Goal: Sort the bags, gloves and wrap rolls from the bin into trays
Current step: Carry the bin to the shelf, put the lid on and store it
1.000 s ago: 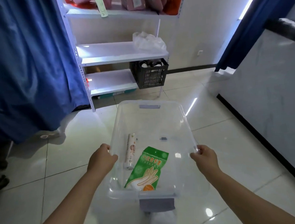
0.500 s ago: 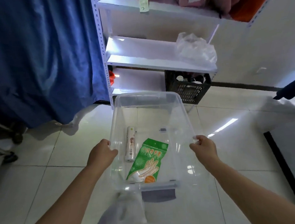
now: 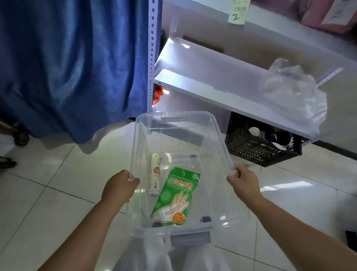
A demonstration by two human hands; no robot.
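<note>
Hands clamp the clear plastic storage bin [image 3: 179,123]: your left hand [image 3: 118,186] closed over its left rim, right hand [image 3: 244,180] over its right. Keep it level so the white wrap roll [image 3: 154,174] and green glove packet [image 3: 177,197] on its floor don't slide.

White shelving [image 3: 208,87] beside blue curtain [image 3: 68,58] on glossy tiled floor [image 3: 43,192].

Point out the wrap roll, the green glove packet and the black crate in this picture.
wrap roll [image 3: 155,174], head view, middle of its label.
green glove packet [image 3: 177,194], head view, centre of its printed front.
black crate [image 3: 262,150], head view, its mesh front wall.
</note>
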